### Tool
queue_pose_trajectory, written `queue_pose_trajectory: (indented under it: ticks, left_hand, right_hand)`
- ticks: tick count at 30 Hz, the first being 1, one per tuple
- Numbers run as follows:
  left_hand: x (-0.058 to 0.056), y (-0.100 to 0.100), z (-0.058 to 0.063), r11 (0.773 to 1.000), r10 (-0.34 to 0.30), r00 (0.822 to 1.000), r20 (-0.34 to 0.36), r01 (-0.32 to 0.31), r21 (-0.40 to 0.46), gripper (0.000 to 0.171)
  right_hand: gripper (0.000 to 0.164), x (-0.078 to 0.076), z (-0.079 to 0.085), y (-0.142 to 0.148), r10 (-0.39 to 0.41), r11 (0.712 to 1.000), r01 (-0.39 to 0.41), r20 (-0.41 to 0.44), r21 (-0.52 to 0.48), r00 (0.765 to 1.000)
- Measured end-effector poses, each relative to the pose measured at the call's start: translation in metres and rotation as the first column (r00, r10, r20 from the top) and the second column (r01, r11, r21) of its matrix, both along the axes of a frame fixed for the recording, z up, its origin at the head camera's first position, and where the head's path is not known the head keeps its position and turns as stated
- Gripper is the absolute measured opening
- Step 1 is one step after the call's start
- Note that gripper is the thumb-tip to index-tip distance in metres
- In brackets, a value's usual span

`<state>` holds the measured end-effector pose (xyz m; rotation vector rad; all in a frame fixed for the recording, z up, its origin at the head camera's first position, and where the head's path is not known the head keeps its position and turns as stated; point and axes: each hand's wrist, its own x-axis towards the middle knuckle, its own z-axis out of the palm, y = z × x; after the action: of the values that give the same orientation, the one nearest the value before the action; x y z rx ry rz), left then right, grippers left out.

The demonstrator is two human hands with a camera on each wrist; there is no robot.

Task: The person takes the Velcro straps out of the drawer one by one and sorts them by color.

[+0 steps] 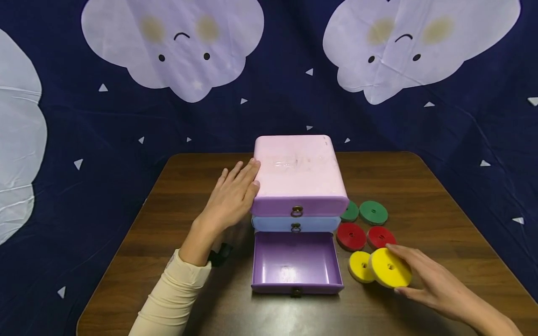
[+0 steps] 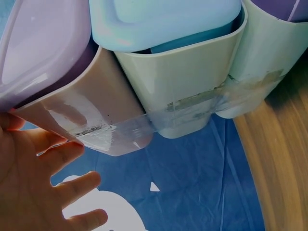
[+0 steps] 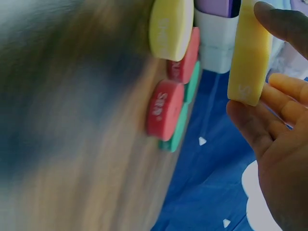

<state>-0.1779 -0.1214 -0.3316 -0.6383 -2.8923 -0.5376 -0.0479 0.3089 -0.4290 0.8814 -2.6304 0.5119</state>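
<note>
A small three-tier drawer cabinet (image 1: 300, 175) with a pink top stands on the table, its lowest purple drawer (image 1: 290, 261) pulled out. My left hand (image 1: 233, 196) rests against the cabinet's upper left side, fingers extended. In the left wrist view, fingertips meet the side of the top tier (image 2: 96, 106). My right hand (image 1: 439, 282) pinches a thick yellow disc (image 1: 399, 275) with a small centre hole, between thumb and fingers. The held disc is tilted and overlaps a second yellow disc (image 1: 357, 268) lying right of the drawer.
Behind the yellow discs lie two red discs (image 1: 350, 240) and two green discs (image 1: 374, 215), beside the cabinet's right side. A dark object (image 1: 220, 255) shows by my left wrist. The wooden table (image 1: 168, 242) ends at a dark blue curtain (image 1: 286, 93) with clouds.
</note>
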Motion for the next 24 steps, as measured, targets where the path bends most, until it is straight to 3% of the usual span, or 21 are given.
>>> queue_pose_trajectory:
  ticks: [11,24]
  left_hand:
    - [0.000,0.000,0.000,1.000,0.002,1.000,0.002,-0.002,-0.002,0.052]
    - [-0.001,0.000,0.000,1.000,-0.003,1.000,0.001,0.003,-0.006,0.052]
  right_hand:
    - [0.090,0.007,-0.026,0.018,-0.121,0.992,0.122,0.031,-0.033,0.992]
    - [0.086,0.003,-0.051,0.032,-0.182,0.983,0.184,0.056,-0.026,0.982]
